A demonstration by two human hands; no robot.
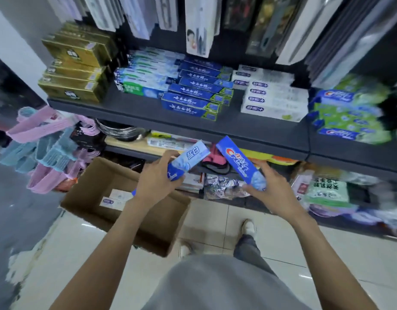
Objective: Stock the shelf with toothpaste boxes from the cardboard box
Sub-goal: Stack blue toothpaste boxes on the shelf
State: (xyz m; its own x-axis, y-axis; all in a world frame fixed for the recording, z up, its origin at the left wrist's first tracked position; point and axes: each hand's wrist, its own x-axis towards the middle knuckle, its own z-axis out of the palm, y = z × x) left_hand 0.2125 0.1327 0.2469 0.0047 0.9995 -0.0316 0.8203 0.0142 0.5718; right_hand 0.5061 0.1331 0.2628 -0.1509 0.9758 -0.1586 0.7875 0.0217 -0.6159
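My left hand (156, 179) grips a light blue toothpaste box (189, 158) by its lower end, tilted up to the right. In my right hand (271, 189) is a blue Crest toothpaste box (238, 161), held at its lower end and leaning up to the left. Both boxes hang in front of the dark shelf (215, 128), just below its front edge. The open cardboard box (99, 175) stands on the floor under my left arm, with a few toothpaste boxes (117, 199) lying inside.
On the shelf lie stacks of gold boxes (74, 74), green-and-blue boxes (146, 77), dark blue boxes (197, 92), white boxes (275, 99) and Crest boxes (349, 113). Pink and blue hangers (45, 148) hang at the left. Lower shelves hold mixed goods. My shoes stand on the tiled floor.
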